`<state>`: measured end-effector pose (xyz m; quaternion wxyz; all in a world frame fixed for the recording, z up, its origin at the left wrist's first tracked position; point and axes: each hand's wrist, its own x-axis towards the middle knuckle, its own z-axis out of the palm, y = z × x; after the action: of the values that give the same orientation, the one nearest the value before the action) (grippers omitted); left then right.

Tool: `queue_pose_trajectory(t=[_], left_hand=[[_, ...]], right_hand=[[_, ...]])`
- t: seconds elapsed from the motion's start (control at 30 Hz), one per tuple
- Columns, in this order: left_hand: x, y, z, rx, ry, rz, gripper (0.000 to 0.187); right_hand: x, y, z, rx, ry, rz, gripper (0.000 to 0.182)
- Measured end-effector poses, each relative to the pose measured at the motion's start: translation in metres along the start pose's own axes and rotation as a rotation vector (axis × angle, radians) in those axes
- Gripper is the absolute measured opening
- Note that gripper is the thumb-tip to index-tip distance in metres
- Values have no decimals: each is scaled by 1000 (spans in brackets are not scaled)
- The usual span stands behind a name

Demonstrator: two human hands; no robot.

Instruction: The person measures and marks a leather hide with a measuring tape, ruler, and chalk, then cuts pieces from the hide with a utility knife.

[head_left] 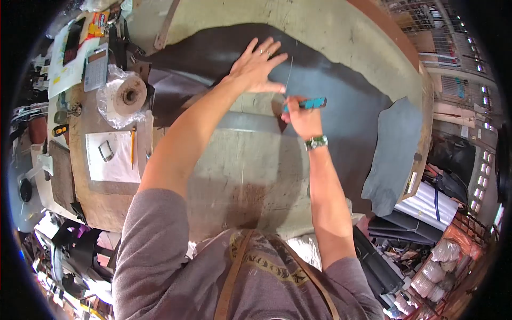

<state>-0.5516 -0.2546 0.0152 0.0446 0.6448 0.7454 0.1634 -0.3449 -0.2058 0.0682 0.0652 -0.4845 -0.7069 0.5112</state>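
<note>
Left hand [257, 65] lies flat in the upper centre of the frame, fingers spread wide and pressed on the dark leather hide [341, 101], with a ring visible on one finger. Right hand [301, 118] sits just below and to the right of it, fingers closed around a turquoise-handled knife [309, 103]; the handle points right, the working end points left and meets the hide near the left thumb. The blade itself is too small to make out. A wristwatch [316, 142] is worn on the right wrist.

The hide spreads across the upper centre and right of the pale worktable [240, 176], its edge hanging toward the lower right. A thin light line runs on the hide just right of the left fingertips.

At left of frame, a roll of tape in clear plastic [128, 96] stands on a wooden board [101, 202]. Below it lies a sheet of paper [109, 160] with a yellow pencil [133, 145] on its right edge. A calculator [96, 68] lies in the upper left
</note>
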Motion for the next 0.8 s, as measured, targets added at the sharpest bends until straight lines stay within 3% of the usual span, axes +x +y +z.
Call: queue_pose_trajectory(t=[0.03,0.13,0.27,0.3,0.4,0.43,0.5,0.63,0.73,0.8], left_hand=[[-2,-4,-3,-93,-45,62,101],[-5,-11,-11,-95,-94,134,99],[-8,-10,-6,-27,16,239,73],[-11,-10,-1,11,135,346,52],[-14,-8,5,159,110,594,37],[-17,-1,8,68,210,572,34],[-19,11,3,58,225,512,33],[-15,27,2,11,224,369,23],[-11,34,1,-306,208,158,14],[-14,36,1,-386,211,155,9]], right_hand=[[-12,0,-1,52,7,7,35],[-57,-10,-16,230,235,-118,38],[-121,34,-41,36,223,-69,40],[-136,54,-40,-33,222,-9,41],[-172,84,-21,60,337,-39,47],[-181,87,-19,-32,373,-112,48],[-190,91,-17,-214,443,-263,50],[-204,59,-38,50,161,181,52],[-174,26,-32,160,290,-47,47],[-129,21,-16,146,400,-244,40]])
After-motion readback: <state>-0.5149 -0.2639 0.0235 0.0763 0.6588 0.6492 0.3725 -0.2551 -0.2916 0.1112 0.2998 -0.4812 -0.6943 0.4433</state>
